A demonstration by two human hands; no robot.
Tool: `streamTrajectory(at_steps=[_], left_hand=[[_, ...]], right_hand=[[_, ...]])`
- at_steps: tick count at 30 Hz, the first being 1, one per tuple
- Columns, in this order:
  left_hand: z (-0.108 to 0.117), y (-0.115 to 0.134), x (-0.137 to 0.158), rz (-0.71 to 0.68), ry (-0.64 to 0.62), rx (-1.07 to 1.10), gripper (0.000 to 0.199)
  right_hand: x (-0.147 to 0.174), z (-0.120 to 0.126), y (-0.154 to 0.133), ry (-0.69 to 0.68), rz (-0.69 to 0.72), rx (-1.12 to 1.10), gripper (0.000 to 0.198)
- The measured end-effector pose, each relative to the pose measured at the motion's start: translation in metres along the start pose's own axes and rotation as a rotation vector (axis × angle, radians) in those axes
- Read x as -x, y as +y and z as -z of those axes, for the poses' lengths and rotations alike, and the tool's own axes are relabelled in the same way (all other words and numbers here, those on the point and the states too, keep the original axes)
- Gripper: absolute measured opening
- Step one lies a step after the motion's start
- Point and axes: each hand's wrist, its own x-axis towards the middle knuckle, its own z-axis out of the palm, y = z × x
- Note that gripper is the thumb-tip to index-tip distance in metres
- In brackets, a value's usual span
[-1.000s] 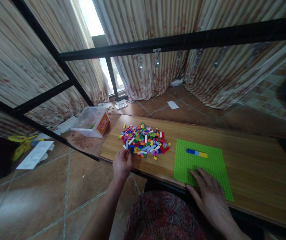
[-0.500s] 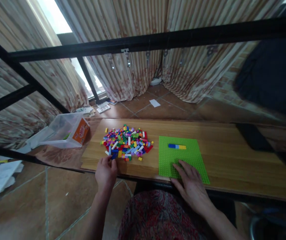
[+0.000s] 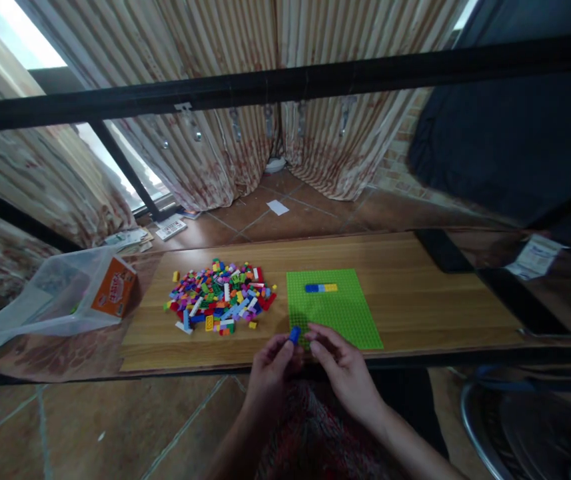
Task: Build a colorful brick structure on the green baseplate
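Observation:
Between the thumb and fingers of my left hand is a small blue brick, held up near the front left corner of the green baseplate. My right hand is just right of that brick, its fingers apart and nothing in them, over the baseplate's front edge. Toward the back of the baseplate lies a short row of dark blue, light blue and yellow bricks. A pile of mixed coloured bricks is spread on the wooden board to the left.
A clear plastic box with an orange label stands left of the board. Dark flat objects lie at the right, with a white packet nearby. A black bar crosses in front of the curtains. A round metal-rimmed stool is at lower right.
My left hand has left the pile's front edge and moved right, now with the blue brick. My right hand has drawn in beside it off the baseplate. The view has turned right.

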Motion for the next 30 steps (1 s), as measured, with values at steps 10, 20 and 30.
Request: streamTrajectory(at_steps=[10,20,30], left_hand=[[-0.068,-0.016,-0.045,-0.052,-0.193,-0.21,0.031],[-0.086,-0.007,-0.092,-0.399,-0.091,-0.917,0.033],[-0.09,-0.001,-0.099,-0.515,-0.219,-1.146,0.038]], right_hand=[[-0.039,0.036,0.019,0.23,-0.056,-0.207,0.036],[-0.107,0.066,0.039,0.267,-0.072,0.221,0.023],[-0.112,0.065,0.02,0.277,-0.121,0.608,0.019]])
